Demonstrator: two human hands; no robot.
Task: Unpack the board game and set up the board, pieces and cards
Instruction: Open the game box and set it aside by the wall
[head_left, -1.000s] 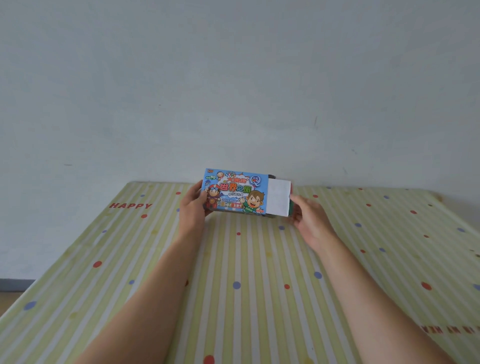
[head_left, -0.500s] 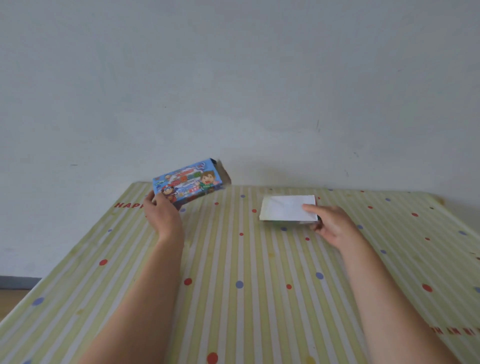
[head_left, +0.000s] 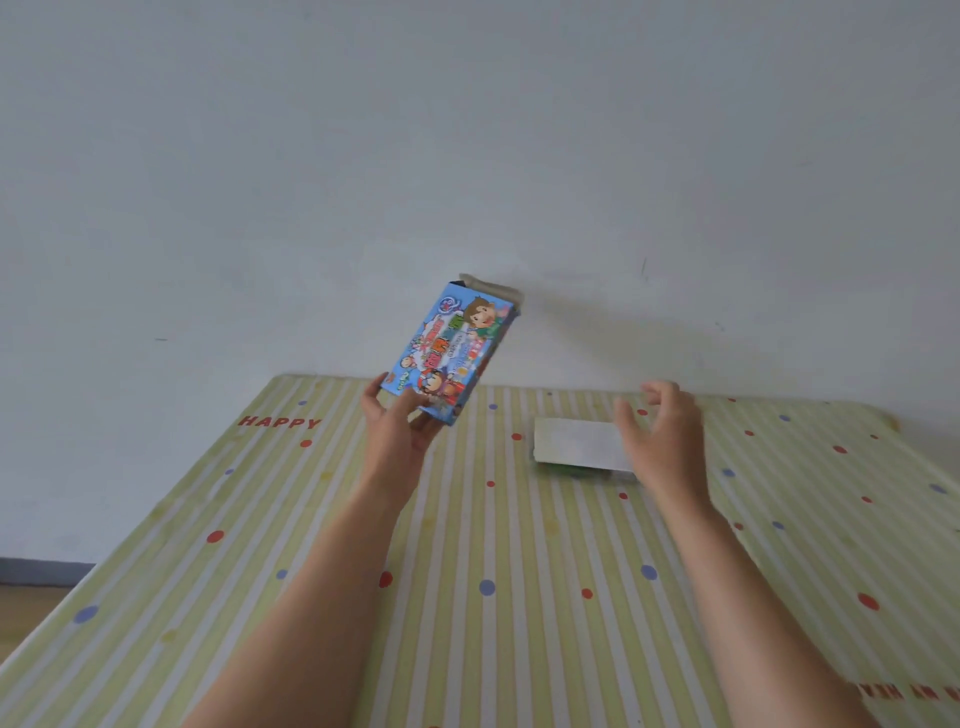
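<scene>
A blue cartoon-printed game box (head_left: 452, 351) is raised almost upright above the mat, its open end up. My left hand (head_left: 400, 431) grips its lower end. A white folded packet (head_left: 576, 441), with something green showing under its near edge, lies flat on the mat to the right. My right hand (head_left: 662, 436) hovers just above the packet's right end with fingers spread and loosely bent, holding nothing.
A striped yellow-green mat (head_left: 483, 597) with coloured dots and the word HAPPY covers the surface up to a plain white wall (head_left: 467, 156). The mat's left edge drops to a floor strip at lower left.
My left hand tipped the box from slanted to nearly upright and moved it right. My right hand let go of the white packet and lifted off it.
</scene>
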